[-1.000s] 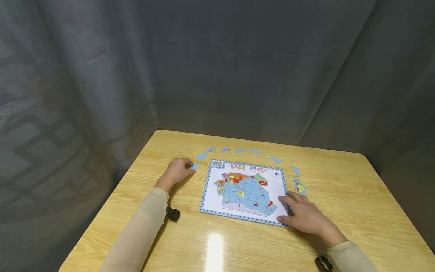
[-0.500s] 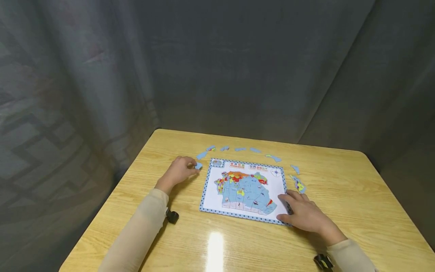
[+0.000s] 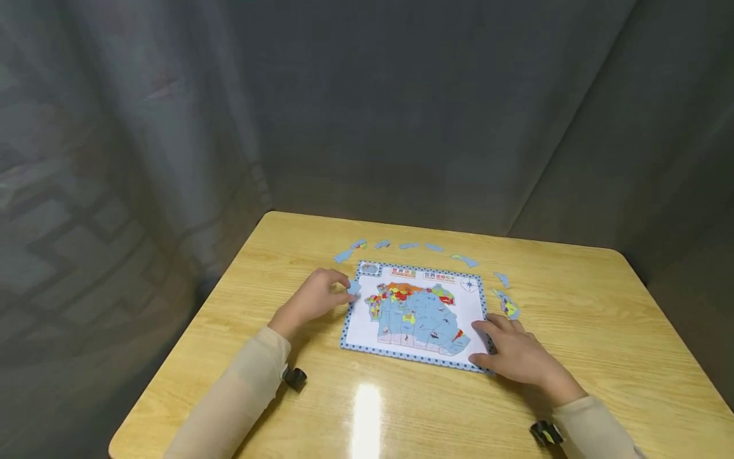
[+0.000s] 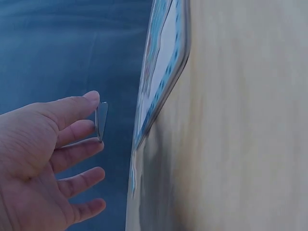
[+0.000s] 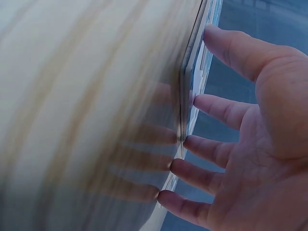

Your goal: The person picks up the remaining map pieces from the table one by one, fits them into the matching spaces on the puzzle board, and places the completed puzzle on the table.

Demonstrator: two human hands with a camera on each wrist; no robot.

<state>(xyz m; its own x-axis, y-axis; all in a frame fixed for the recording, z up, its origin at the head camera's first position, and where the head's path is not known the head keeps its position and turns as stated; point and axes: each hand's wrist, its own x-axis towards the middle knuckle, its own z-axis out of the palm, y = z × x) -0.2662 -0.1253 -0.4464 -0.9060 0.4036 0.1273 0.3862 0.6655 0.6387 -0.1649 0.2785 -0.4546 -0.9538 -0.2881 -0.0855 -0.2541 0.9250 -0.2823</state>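
Note:
A world-map jigsaw board [image 3: 358, 331] with a blue dotted border lies on the table, a cluster of joined pieces on its white middle. Between thumb and fingertips my left hand [image 3: 315, 296] pinches a light blue puzzle piece [image 3: 353, 287] at the board's upper left edge. In the left wrist view this piece [image 4: 102, 120] shows edge-on, raised above the table, with the ring and little fingers spread below it. My right hand [image 3: 518, 354] rests on the board's right edge. In the right wrist view its thumb and index tip touch the board [image 5: 190, 82] while the other fingertips reach the table.
Several loose puzzle pieces arc behind the board, among them a plain blue one [image 3: 343, 256] and a green-tipped one [image 3: 466, 261]. A multicoloured piece [image 3: 508, 306] lies just beyond my right hand. Grey curtains [image 3: 390, 127] hang behind the wooden table [image 3: 596, 306].
My left hand has lifted the blue piece off the table and carried it right to the board's upper left edge. The right hand stays on the board's right edge.

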